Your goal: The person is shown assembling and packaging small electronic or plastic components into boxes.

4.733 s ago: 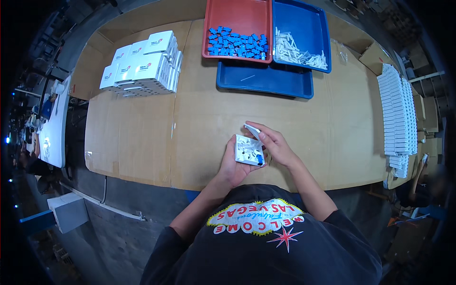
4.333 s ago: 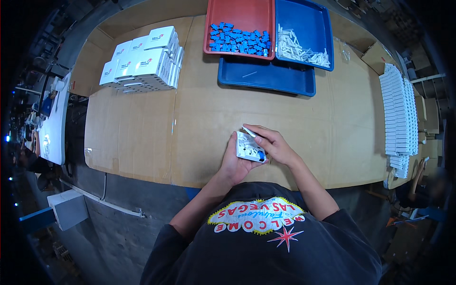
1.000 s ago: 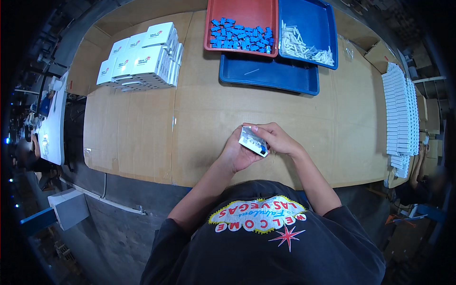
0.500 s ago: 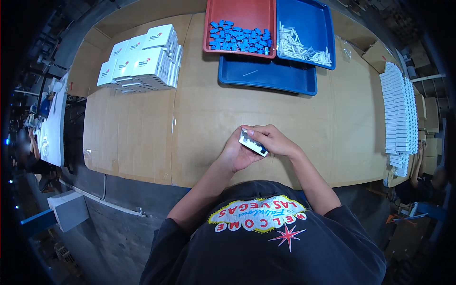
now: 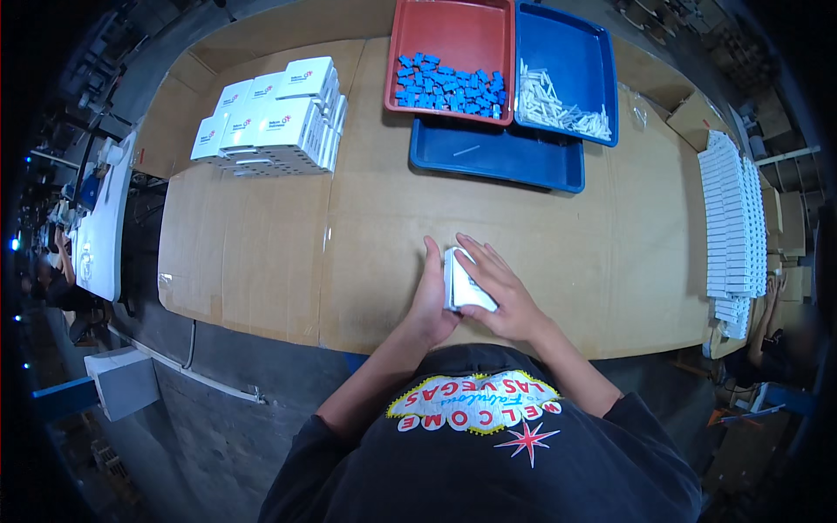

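A small white square plastic case is held between my two hands in front of my body, just above the cardboard-covered table. My left hand presses along its left side, palm inward, thumb or finger pointing up. Over the top and right side lies my right hand, fingers stretched together toward the far left and thumb at the near edge. Part of the case's face is covered by the right fingers.
Beyond my hands are a red tray of blue plastic parts, a blue tray of white sticks, and another blue tray with a thin strip. White cases are stacked far left and right. Other people work at both sides.
The case has turned from lying tilted with dark openings showing to a white face showing. My right hand now lies across it, and my left hand has shifted to its side.
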A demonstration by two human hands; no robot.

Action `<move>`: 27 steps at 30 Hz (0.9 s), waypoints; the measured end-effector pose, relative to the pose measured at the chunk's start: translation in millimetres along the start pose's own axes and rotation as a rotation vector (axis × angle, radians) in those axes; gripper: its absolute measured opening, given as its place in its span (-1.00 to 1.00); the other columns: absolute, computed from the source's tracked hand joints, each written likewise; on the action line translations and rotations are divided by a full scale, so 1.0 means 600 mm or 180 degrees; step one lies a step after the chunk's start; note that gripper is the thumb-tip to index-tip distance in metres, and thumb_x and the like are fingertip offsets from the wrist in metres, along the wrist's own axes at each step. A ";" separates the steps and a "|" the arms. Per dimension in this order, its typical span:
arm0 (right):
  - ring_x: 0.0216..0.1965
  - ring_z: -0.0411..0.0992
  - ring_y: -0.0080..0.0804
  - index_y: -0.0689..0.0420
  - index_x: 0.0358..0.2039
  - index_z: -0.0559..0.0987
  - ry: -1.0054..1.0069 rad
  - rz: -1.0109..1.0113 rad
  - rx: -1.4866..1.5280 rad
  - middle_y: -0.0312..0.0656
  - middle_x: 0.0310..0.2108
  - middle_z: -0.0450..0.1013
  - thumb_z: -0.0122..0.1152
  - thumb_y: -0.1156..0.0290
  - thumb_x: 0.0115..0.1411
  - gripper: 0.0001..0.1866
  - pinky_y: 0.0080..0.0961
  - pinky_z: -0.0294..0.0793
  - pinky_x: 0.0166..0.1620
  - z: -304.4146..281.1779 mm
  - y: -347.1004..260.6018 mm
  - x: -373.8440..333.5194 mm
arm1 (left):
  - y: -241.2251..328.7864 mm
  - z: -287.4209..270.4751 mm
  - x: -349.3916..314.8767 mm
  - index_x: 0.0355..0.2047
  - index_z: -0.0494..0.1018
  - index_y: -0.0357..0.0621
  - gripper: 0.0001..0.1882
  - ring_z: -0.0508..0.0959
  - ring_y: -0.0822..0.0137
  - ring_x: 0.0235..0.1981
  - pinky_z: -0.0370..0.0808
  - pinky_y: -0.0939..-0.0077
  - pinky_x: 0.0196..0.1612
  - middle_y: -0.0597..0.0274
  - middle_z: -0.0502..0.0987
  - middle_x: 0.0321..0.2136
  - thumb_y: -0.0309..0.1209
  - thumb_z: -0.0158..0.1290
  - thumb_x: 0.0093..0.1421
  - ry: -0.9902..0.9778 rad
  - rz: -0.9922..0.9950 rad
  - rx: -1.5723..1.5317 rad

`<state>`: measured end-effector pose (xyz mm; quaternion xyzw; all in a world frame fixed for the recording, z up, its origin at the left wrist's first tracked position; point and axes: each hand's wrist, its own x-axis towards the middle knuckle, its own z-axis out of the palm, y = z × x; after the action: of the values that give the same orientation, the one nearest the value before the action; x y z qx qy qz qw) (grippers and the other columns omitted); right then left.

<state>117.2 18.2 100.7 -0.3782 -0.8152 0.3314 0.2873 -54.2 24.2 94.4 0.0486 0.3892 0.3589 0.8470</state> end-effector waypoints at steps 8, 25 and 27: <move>0.52 0.03 0.19 0.20 0.42 0.33 -0.0007 -0.0482 -0.0022 0.15 0.51 0.05 0.36 -0.13 0.15 -0.04 0.16 0.08 0.44 -0.013 -0.027 -0.009 | -0.015 0.030 -0.042 0.46 0.09 -0.19 0.19 0.43 0.09 0.32 0.45 0.21 0.32 -0.05 0.36 0.30 0.57 -0.70 0.23 -0.0490 0.0760 0.0524; 0.34 0.36 -0.05 0.38 0.38 0.29 0.0656 0.0730 0.2599 0.21 0.33 0.33 -0.08 -0.26 0.38 -0.08 -0.12 0.27 0.39 -0.081 -0.009 0.019 | 0.003 0.016 -0.025 0.27 0.36 -0.20 -0.16 0.57 -0.12 0.14 0.44 -0.26 0.26 -0.04 0.55 0.11 0.30 -0.45 0.48 -0.0916 -0.0044 -0.0736; 0.34 0.37 -0.08 0.37 0.38 0.31 0.0526 0.0833 0.2681 0.17 0.32 0.37 -0.08 -0.27 0.38 -0.08 -0.17 0.29 0.38 -0.081 -0.009 0.019 | -0.001 0.015 -0.024 0.27 0.35 -0.19 -0.15 0.57 -0.12 0.13 0.44 -0.25 0.26 -0.03 0.56 0.10 0.32 -0.46 0.47 -0.0867 -0.0087 -0.0681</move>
<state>143.4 40.5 136.9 -0.3534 -0.5288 0.6366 0.4361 -54.0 16.3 109.2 0.0010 0.2310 0.3769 0.8970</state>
